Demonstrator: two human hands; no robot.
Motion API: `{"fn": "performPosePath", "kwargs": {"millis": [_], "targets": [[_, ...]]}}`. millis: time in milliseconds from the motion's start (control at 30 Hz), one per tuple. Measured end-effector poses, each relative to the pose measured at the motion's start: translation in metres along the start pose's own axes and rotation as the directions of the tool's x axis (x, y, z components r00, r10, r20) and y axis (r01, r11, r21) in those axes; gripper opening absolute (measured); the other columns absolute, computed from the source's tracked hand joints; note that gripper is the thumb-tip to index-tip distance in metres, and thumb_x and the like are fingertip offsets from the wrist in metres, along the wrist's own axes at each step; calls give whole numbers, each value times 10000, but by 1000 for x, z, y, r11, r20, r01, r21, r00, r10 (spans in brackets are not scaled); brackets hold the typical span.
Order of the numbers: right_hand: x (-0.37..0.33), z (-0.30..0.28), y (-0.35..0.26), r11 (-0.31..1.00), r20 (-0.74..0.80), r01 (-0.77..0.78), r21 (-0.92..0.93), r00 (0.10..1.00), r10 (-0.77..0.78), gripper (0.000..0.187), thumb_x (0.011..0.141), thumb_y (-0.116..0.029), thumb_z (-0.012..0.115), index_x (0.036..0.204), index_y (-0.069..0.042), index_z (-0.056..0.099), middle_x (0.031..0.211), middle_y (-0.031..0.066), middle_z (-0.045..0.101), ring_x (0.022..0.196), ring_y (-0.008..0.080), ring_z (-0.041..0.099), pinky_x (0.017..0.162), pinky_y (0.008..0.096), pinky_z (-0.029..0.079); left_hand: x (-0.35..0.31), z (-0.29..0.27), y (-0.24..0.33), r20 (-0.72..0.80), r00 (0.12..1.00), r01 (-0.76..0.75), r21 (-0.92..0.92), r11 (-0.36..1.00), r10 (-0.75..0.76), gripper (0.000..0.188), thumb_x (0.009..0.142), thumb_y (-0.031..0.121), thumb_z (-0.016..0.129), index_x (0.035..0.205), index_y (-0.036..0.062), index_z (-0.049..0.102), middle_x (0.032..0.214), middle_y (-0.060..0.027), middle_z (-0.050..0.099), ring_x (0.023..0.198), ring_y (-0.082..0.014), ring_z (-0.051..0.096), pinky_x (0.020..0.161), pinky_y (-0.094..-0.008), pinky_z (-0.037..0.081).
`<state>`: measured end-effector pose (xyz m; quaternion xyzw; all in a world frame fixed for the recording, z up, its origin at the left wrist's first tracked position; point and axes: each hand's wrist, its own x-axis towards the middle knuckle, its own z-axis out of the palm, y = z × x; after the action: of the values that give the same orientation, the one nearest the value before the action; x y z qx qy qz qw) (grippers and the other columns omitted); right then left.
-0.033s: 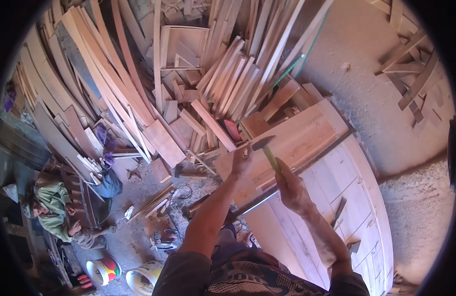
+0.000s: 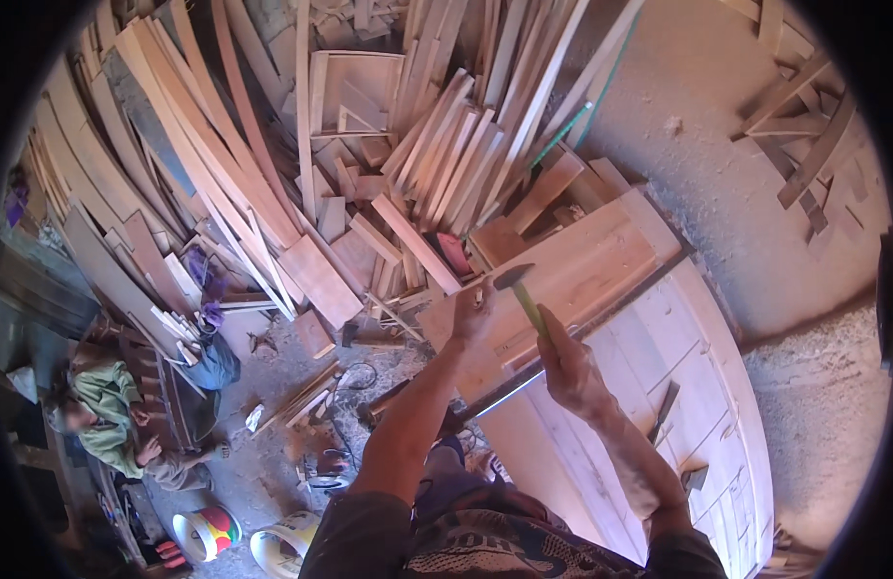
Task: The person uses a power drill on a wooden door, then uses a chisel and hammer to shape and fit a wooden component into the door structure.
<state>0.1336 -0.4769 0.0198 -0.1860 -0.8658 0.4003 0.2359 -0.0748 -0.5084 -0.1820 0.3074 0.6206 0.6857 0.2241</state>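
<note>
My right hand (image 2: 574,374) is wrapped round the green handle of a hammer (image 2: 528,304). The dark hammer head is raised at the handle's far end, close to my left hand. My left hand (image 2: 473,317) is closed at the left edge of a thick reddish-brown wooden board (image 2: 586,265). Something small and pale shows at its fingers, too small to name. This board lies across the far end of a large pale panel of joined planks (image 2: 640,357), under my right forearm. On the panel lie a dark narrow tool (image 2: 665,410) and a small dark block-like piece (image 2: 696,479).
Heaps of long timber strips (image 2: 215,145) and offcuts (image 2: 446,154) fill the far left and middle. A person in a green shirt (image 2: 109,415) sits at the left, near two buckets (image 2: 207,534). Scrap wood (image 2: 804,145) lies at the far right. A cable (image 2: 355,376) runs along the floor.
Almost nothing differs. The view has shifted very slightly, and both hands stay in place with the hammer still raised.
</note>
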Motion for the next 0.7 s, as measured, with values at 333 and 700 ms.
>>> {"fn": "performPosePath", "kwargs": {"millis": [333,700], "targets": [[13,-3,-7,963,203,43,-267,979,13,597,936,6,559,1500,-103,397,768,218,631,647,400,641,577,469,512,-12,3,14,-29,991,-125,133,983,130,133,941,8,493,836,44,566,730,36,505,716,-61,463,599,-292,377],[3,5,11,924,208,163,-346,974,-94,570,935,-15,531,1486,-76,398,844,209,650,663,359,656,561,447,517,-18,15,-2,-122,948,-283,113,953,295,391,1019,316,551,812,-7,628,589,-89,522,554,-148,467,517,-367,380]]}}
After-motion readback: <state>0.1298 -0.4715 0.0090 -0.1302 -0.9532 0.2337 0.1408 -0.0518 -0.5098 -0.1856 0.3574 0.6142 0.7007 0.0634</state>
